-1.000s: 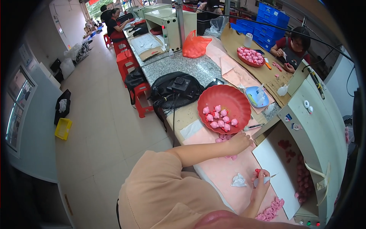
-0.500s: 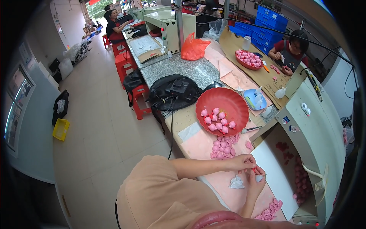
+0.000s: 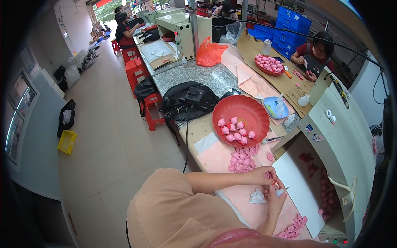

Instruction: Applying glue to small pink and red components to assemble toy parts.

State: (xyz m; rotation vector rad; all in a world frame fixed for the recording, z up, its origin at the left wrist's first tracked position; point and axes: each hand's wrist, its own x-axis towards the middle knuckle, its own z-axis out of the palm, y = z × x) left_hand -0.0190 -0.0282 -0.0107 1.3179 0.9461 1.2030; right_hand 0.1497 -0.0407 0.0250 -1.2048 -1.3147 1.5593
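My left hand (image 3: 259, 176) is closed, its fingertips pinching a small pink piece (image 3: 268, 175) with a bit of red beside it. Just below, my right hand (image 3: 274, 202) is curled round a small white bottle (image 3: 280, 192) with a thin pointed tip aimed right. The fingertips of both hands meet at the pink piece, so its exact shape is partly hidden. A crumpled white tissue (image 3: 257, 196) lies on the pink mat (image 3: 237, 202) left of my right hand. Loose pink pieces (image 3: 242, 160) sit beyond my hands, and more pink petal-like pieces (image 3: 294, 227) lie nearer.
A red scalloped bowl (image 3: 260, 120) holds several round pink figures. Right of my hands stands a pale box-shaped machine (image 3: 345, 144) with a white board (image 3: 297, 194) at its opening. A blue tray (image 3: 271, 103) and a black bag (image 3: 171, 99) are farther off. Across the table, a person (image 3: 320, 53) works.
The pink piece now shows more in my left fingers. My right hand and the bottle have shifted slightly. In the background, a seated person has turned toward the table.
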